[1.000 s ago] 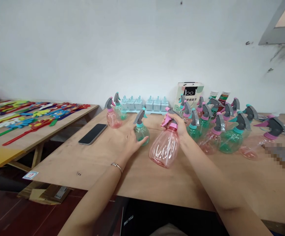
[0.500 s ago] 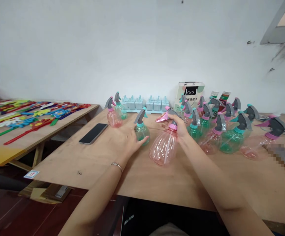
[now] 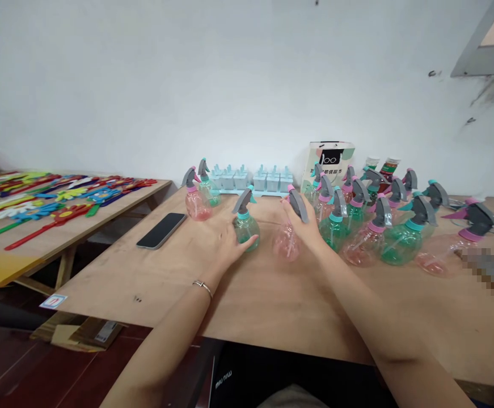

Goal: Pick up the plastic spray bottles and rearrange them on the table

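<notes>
My right hand (image 3: 304, 221) is wrapped round the neck of a pink spray bottle (image 3: 287, 245), which stands upright on the wooden table (image 3: 238, 306). Beside a green spray bottle (image 3: 247, 225), my left hand (image 3: 229, 243) has its thumb stretched out and its fingers apart, partly behind the bottle; it does not grip it. Another pink spray bottle (image 3: 198, 204) and a green one (image 3: 213, 194) stand farther back on the left. Several pink and green spray bottles are grouped to the right of my right hand, among them a large green one (image 3: 402, 243).
A black phone (image 3: 161, 230) lies on the left. Light-blue popsicle moulds (image 3: 253, 181), a printed paper bag (image 3: 327, 161) and two jars stand near the wall. Another table at the left holds colourful hand-shaped toys (image 3: 72, 212). A blurred patch covers something at the right edge.
The pink bottle in my right hand has gone from tilted and nearer me to upright and farther back, its head turned. My left hand has hardly moved.
</notes>
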Motion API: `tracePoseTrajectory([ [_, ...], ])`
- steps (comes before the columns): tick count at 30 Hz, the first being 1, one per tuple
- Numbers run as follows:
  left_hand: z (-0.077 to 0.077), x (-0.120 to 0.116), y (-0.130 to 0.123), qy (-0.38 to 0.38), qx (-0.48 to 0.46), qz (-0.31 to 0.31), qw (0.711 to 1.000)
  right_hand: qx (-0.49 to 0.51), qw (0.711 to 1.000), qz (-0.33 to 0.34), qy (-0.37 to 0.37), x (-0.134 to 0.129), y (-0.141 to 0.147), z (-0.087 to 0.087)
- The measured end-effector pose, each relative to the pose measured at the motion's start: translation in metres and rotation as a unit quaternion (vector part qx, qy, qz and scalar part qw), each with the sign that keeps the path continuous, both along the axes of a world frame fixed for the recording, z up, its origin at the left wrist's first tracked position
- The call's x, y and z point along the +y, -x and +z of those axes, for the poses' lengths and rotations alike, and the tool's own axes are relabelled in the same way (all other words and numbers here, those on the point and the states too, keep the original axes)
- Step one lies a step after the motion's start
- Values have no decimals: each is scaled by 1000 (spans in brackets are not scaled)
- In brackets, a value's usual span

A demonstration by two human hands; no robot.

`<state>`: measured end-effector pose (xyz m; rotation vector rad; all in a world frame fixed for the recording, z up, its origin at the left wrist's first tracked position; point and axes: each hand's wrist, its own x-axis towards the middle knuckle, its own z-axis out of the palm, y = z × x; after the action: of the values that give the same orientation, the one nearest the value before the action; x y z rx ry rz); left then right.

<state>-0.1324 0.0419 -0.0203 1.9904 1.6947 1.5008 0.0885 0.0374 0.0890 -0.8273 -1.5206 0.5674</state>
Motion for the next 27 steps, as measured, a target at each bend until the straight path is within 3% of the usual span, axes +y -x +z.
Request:
tracePoseTrajectory([
  [4,2,-1,0,3,7,-2,1000,-37,997,-62,-17,18,-2,-26],
  [10,4,-3,-2,8,-7,-8,1000,-99,985,-136,-35,53,-4,-82],
  [13,5,-4,-2,8,-1,-8,1000,-154,972,-177,-26,75,1,-101],
  [19,11,-8,-4,30,11,9,999,-190,952,-236,49,129,23,-97],
  [27,11,-9,-4,28,9,-7,1000,-117,955,-261,74,174,20,-89],
])
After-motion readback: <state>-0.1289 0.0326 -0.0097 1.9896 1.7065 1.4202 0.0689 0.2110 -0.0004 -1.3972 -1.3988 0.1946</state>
